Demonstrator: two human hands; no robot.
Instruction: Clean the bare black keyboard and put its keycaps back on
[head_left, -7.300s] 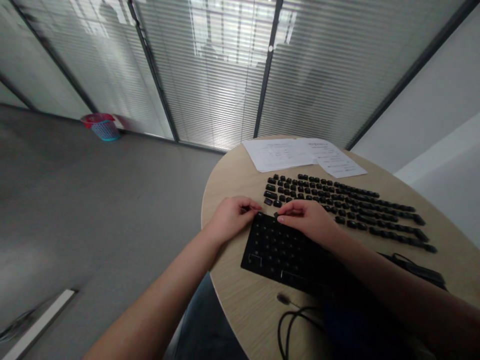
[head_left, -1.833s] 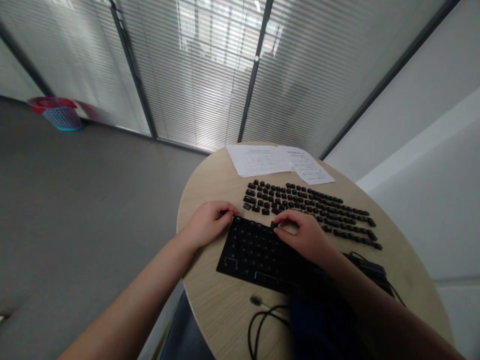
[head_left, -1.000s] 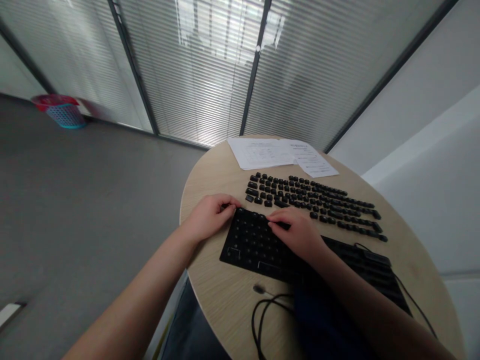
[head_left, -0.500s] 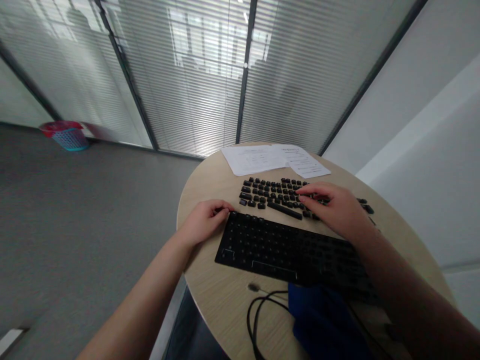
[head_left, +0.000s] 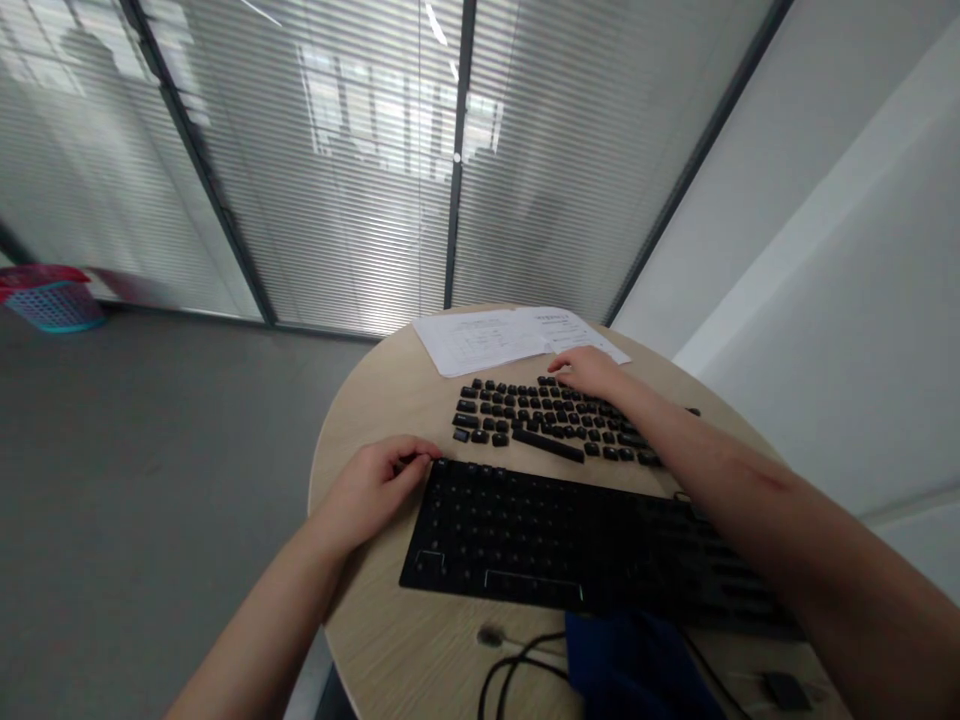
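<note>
A black keyboard (head_left: 517, 530) with most of its keycaps off lies at a slant on the round table; a few caps sit along its top left edge. My left hand (head_left: 386, 485) rests beside its top left corner, thumb and curled fingers closed at that corner. Behind the keyboard, loose black keycaps (head_left: 536, 405) are laid out in rows, with the long spacebar cap (head_left: 547, 445) in front. My right hand (head_left: 589, 370) reaches over the back row, its fingertips slightly apart beside the caps there. I see nothing held in it; my forearm covers the right-hand caps.
Printed papers (head_left: 487, 340) lie at the table's far edge. Near me are a blue cloth (head_left: 630, 665), a looped black cable (head_left: 517, 660), a small brush-like item (head_left: 491, 635) and a small dark block (head_left: 785, 690). A basket (head_left: 56, 305) stands on the floor by the blinds.
My right hand has moved from the middle of the keycap rows to the back row near the papers. My left hand stays at the keyboard's corner. The view has shifted somewhat.
</note>
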